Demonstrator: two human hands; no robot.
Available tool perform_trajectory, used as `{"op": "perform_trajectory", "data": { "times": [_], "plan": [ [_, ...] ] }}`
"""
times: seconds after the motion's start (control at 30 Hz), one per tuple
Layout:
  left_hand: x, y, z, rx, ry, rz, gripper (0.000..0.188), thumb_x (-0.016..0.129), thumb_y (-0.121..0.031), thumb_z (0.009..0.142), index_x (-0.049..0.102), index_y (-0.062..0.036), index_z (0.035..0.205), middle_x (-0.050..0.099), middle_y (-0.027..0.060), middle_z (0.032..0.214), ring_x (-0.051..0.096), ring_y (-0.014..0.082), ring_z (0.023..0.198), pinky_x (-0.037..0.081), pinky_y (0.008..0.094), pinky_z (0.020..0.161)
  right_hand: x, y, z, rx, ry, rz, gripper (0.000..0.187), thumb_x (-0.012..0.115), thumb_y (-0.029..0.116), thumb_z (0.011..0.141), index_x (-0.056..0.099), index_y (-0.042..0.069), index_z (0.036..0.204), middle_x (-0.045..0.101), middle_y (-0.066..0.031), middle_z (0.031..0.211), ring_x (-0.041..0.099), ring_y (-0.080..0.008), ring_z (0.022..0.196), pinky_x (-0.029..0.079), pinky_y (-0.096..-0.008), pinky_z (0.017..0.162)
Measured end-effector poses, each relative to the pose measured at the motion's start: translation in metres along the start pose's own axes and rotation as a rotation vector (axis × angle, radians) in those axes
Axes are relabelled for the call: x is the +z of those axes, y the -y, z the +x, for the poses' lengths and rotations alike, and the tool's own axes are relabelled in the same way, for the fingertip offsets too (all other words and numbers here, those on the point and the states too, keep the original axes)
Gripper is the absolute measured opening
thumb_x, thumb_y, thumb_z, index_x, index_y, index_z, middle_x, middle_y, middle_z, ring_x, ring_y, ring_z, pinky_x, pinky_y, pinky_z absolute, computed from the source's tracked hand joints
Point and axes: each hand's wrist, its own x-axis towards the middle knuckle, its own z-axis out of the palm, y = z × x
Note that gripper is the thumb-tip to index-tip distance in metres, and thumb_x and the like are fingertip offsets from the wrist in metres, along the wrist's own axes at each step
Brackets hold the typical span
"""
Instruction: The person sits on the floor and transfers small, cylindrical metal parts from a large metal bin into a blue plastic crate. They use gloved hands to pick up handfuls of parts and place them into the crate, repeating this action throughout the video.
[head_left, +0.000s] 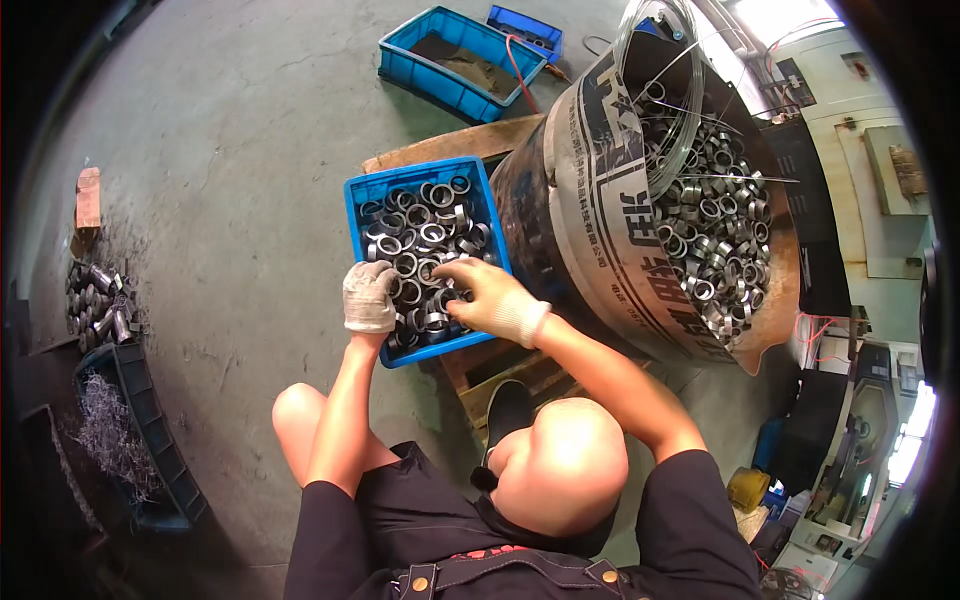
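A blue plastic crate (356,222) holds many loose metal rings (432,233). Over the crate's left rim is my left hand (369,298), in a pale work glove; its fingers are curled closed, and whatever they hold is hidden. My right hand (492,298), gloved too, reaches in from the right side. Its thumb and fingers are spread apart over the rings, with the fingertips touching or just above them. No ring is clearly gripped in it.
At right, a large drum (600,200) brims with similar rings and has coiled wire on top. The crate rests on a wooden pallet (425,152). Farther off lies another blue bin (400,68). To the left are a bin of metal shavings (165,440) and piled metal parts (98,300).
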Motion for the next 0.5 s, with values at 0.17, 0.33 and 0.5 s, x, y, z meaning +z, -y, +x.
{"op": "perform_trajectory", "data": {
  "times": [0.17,0.33,0.5],
  "plan": [
    [-0.002,0.002,0.003,0.060,0.053,0.008,0.019,0.058,0.000,0.065,0.063,-0.0080,0.081,0.064,0.0083,0.091,0.059,0.0314,0.084,0.047,0.0438,0.079,-0.090,0.089,-0.087,-0.113,-0.211,0.206,0.041,0.068,0.005,0.078,0.064,0.005,0.118,0.063,-0.0153,0.119,0.064,-0.0287,0.107,0.051,-0.0376,0.092],
    [-0.008,0.004,0.006,0.099,0.123,0.089,0.017,0.059,0.000,0.064,0.063,-0.0086,0.079,0.066,0.0080,0.090,0.061,0.0299,0.086,0.047,0.0443,0.084,-0.185,0.107,-0.159,-0.203,-0.598,-0.108,0.035,0.069,-0.003,0.073,0.069,0.001,0.108,0.067,-0.0161,0.109,0.065,-0.0275,0.105,0.050,-0.0358,0.093],
    [0.012,-0.009,0.004,0.059,0.158,0.102,0.022,0.058,-0.003,0.067,0.067,-0.0098,0.086,0.068,0.0094,0.100,0.062,0.0292,0.098,0.042,0.0477,0.099,-0.264,-0.013,-0.168,0.280,-0.429,-0.460,0.071,0.079,0.035,0.072,0.056,-0.002,0.129,0.060,-0.0209,0.128,0.056,-0.0302,0.121,0.042,-0.0367,0.104]
  ]
}}
